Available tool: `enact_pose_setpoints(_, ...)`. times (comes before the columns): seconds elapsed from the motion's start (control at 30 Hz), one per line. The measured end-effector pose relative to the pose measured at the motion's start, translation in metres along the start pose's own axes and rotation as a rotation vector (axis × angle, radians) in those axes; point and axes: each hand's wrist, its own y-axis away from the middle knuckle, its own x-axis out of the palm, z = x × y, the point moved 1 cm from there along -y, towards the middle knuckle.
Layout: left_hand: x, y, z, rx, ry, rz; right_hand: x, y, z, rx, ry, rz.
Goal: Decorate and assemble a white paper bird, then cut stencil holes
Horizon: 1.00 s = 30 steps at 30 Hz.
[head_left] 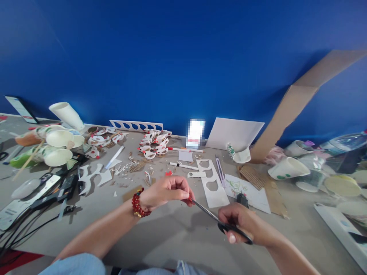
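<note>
My right hand (pixel 237 221) grips a pair of scissors (pixel 207 211) by the black handles. Their metal blades look nearly closed and point left toward my other hand. Between thumb and fingers, my left hand (pixel 170 191) pinches a small red piece (pixel 189 198), with the scissor tips right at it. Its exact shape is mostly covered by my fingers. Beyond that hand, a red scrap (pixel 169 173) rests on the grey table. Farther back stands a cluster of white bird-like cutouts (pixel 153 143) with red and dark markings.
Cut white board (pixel 212 183), a drawing (pixel 246 193) and a cutter knife (pixel 220 171) lie ahead of my right hand. Paper cups (pixel 288 168) crowd the right side. Cables and a power strip (pixel 67 187) occupy the left. Brown cardboard (pixel 289 110) leans against the blue wall.
</note>
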Motion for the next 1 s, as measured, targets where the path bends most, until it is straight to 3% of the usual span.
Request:
enact_pose_setpoints(0.6,-0.0014,-0.0007,0.0028,0.013,-0.043,-0.037,-0.0031,-0.0011,0.0073,0.009,0.239,-0.112)
enact_pose_setpoints(1.0,-0.0021,-0.0003,0.002,0.035,-0.071,-0.027,-0.007,-0.003,-0.0022,0.007,0.351,-0.164)
